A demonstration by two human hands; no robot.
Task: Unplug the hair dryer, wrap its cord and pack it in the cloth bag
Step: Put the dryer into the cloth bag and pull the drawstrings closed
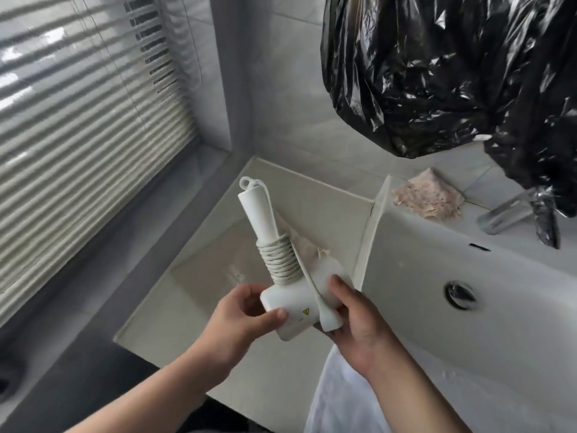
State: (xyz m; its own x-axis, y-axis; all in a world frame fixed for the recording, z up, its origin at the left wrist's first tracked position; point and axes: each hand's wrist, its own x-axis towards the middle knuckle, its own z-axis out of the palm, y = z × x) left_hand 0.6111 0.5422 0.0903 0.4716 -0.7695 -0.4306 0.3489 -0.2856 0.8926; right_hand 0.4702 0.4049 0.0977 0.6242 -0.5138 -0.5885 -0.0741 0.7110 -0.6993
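Cord is sitting coiled round the handle of the hair dryer above the worktop, you're gripping its body w/ left hand & holding the plug against it w/ right hand, prob. keeping coils tight.

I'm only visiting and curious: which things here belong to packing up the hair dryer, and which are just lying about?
In the job: hair dryer, held by left hand and right hand; its cord, coiled round the handle; plug; white cloth below, perhaps the bag.
Lying about: sink, tap, black plastic, pinkish rag, blinds.
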